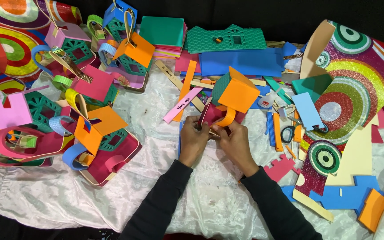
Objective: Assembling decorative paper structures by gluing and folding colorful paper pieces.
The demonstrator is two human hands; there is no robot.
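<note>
Two hands on one little foam house point(230, 95) right now, dead centre of the white cloth point(210, 195). Our left hand point(193, 138) is pinched on the maroon base at about 7 o'clock of the house, and our right hand point(235, 141) grips the base edge at 5 o'clock, just under the orange strip point(226, 118) that curls down from the roof. Looks to us like we're fixing that strip to the base. Next bit probably needs steady pressing without crushing the walls. Finished houses point(98, 133) pile up at 9 o'clock, scissors point(288, 132) sit at 3 o'clock.
</note>
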